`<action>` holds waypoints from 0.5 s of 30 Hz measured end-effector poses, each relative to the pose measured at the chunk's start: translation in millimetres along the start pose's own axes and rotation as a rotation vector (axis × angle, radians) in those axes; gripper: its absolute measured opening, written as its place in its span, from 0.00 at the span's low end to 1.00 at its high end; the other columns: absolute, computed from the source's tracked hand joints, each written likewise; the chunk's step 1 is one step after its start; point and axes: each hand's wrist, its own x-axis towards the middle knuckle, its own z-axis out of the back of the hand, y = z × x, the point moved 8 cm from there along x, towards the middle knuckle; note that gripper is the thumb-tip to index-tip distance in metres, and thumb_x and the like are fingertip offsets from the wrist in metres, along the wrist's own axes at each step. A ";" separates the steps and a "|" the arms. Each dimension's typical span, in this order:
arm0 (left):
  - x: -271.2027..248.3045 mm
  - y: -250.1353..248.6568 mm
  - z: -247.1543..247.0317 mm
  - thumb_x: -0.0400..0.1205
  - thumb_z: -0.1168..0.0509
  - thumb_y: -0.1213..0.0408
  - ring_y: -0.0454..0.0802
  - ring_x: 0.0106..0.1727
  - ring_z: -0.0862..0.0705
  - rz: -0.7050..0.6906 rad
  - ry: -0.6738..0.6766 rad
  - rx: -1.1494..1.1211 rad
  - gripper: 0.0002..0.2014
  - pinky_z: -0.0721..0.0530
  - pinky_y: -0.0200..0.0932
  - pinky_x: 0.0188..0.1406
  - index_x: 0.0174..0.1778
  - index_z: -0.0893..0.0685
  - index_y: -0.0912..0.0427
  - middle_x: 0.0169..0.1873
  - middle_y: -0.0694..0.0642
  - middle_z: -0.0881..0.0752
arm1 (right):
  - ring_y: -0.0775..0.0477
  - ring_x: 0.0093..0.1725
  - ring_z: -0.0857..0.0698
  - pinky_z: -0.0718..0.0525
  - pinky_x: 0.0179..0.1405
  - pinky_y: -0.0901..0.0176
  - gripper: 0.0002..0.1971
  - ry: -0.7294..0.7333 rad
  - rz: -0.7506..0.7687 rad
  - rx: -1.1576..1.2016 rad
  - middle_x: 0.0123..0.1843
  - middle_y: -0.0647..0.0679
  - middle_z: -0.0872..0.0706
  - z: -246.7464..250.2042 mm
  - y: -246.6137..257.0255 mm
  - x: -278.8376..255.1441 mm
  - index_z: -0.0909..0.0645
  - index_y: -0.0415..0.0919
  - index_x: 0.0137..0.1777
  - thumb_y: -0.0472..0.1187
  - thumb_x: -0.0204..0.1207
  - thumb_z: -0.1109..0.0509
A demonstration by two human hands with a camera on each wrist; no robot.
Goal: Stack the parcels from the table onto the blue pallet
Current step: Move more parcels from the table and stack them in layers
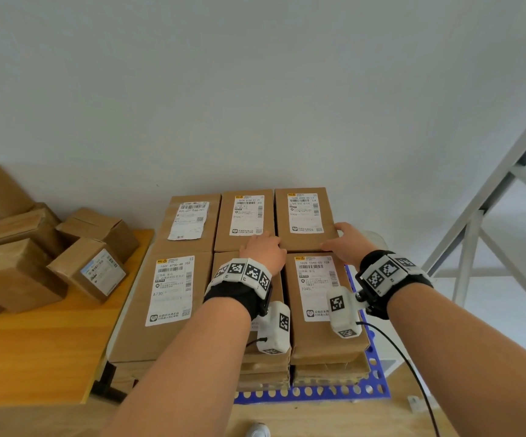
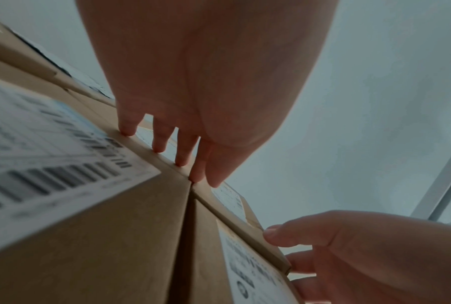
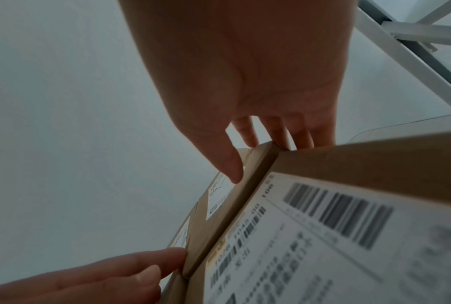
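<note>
The far-right parcel lies atop the stack on the blue pallet; the left hand presses straight fingers at its near-left corner, the right hand wraps its near-right corner, thumb on top

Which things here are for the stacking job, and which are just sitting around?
For the job:
- far right parcel, with the left hand and right hand on it
- blue pallet
- waiting parcels on the orange table

Just sitting around:
- white frame
- shoe
</note>
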 end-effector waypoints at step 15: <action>-21.9 5.5 14.2 0.89 0.49 0.58 0.59 0.82 0.38 0.009 -0.060 -0.078 0.22 0.39 0.58 0.80 0.79 0.30 0.56 0.83 0.57 0.38 | 0.47 0.52 0.17 0.19 0.40 0.61 0.30 -0.011 0.027 -0.056 0.68 0.43 0.17 0.6 2.4 -12.7 0.36 0.41 0.80 0.35 0.80 0.31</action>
